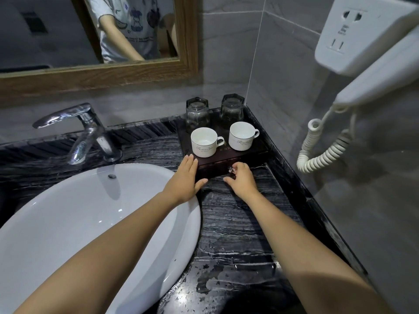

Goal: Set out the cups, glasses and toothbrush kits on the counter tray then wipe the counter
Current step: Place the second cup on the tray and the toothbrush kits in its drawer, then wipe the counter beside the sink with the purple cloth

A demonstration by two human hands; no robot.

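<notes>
The left hand (pixel 186 175) lies flat against the tray (pixel 247 152), the right hand (pixel 240 177) fingers pinch its drawer knob (pixel 231 169); a hard pull may topple the 2 cups (pixel 205 142).

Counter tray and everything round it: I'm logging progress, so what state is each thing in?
Tray: drawer front shut.
Left cup: upright, empty.
Right cup: upright, empty.
Two glasses: upside down.
Left hand: flat against tray corner.
Right hand: fingers at drawer knob.
Counter: wet patches.
Faucet: no water running.

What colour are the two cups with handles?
The cups are white with a thin dark rim line, seen in the head view.
</notes>
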